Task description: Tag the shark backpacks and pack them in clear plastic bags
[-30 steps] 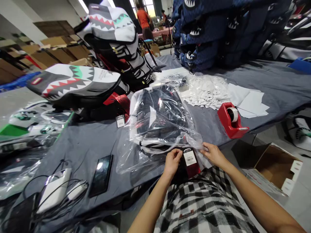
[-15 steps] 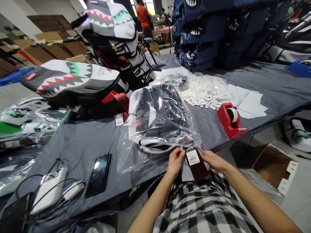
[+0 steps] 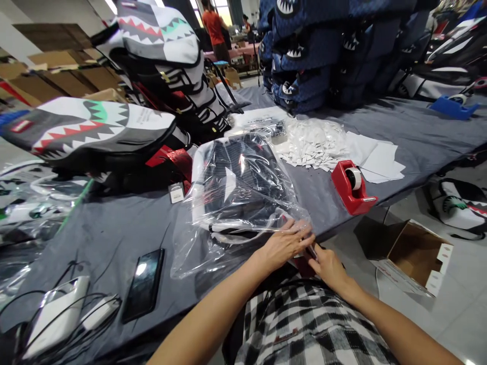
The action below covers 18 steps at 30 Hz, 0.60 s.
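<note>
A grey, white and black backpack [image 3: 243, 177] lies inside a clear plastic bag [image 3: 190, 253] on the table in front of me. At the bag's near right corner, my left hand [image 3: 287, 244] rests palm down with its fingers stretched to the right across the film. My right hand [image 3: 330, 267] is closed beside it, thumb and fingers pinching the edge of a hang tag. Only a dark red part of that hang tag [image 3: 304, 266] shows below the hands; the rest is hidden by my fingers.
A red tape dispenser [image 3: 353, 187] stands right of the bag, near loose white papers [image 3: 380, 157] and a heap of small white pieces [image 3: 314, 142]. Shark-print backpacks [image 3: 102, 126] and blue bags [image 3: 304, 56] are stacked behind. A phone [image 3: 143, 284] and cables lie left; an open carton [image 3: 414, 253] sits on the floor.
My left hand has gone from pinching beside the tag to lying over the bag's corner. The tag, which faced up with its white label visible, is now mostly covered. The view has shifted slightly right.
</note>
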Each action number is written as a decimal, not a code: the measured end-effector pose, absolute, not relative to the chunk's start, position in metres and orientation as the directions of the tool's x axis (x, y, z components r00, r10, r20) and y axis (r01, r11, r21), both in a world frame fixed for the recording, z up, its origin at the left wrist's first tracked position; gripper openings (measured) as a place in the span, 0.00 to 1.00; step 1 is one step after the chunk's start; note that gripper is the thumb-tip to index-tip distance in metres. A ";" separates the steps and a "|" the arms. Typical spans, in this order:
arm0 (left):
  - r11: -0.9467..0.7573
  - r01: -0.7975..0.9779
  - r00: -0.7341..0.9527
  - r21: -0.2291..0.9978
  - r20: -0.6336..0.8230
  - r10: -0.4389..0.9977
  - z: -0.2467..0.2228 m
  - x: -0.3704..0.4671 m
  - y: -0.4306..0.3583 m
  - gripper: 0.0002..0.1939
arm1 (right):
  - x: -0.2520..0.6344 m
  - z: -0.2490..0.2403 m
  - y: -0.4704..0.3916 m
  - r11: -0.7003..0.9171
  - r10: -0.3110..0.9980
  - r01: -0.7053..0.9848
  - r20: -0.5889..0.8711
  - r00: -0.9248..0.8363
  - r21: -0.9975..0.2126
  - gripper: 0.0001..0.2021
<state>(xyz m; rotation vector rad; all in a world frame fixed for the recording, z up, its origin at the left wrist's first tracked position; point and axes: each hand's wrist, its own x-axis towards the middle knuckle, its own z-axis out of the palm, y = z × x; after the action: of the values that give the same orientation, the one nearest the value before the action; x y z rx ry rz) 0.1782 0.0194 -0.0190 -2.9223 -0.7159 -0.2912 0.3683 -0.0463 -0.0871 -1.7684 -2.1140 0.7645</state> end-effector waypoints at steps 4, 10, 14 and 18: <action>-0.991 0.134 0.989 -0.012 0.057 0.134 -0.017 0.194 0.040 0.06 | 0.370 -0.081 -0.069 0.137 0.941 0.784 -0.167 -0.293 -0.605 0.13; -0.997 0.050 0.996 -0.051 0.077 0.046 -0.031 0.179 0.029 0.10 | 0.400 -0.030 -0.060 0.244 0.928 0.497 0.052 -0.368 -0.833 0.11; -0.992 0.054 0.997 -0.111 0.067 0.046 -0.027 0.169 0.019 0.08 | 0.378 -0.017 -0.011 0.525 0.838 0.632 0.477 -0.266 -0.570 0.24; -0.985 0.173 0.979 -0.005 0.109 0.171 -0.022 0.156 0.012 0.07 | 0.338 -0.017 0.040 0.593 0.765 0.641 0.590 -0.259 -0.487 0.17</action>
<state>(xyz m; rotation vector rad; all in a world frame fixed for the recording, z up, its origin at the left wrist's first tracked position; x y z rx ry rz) 0.1556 0.0117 -0.0223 -3.1107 -0.2707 -0.1698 0.3380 0.0403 -0.0167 -1.1177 -1.9844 0.1876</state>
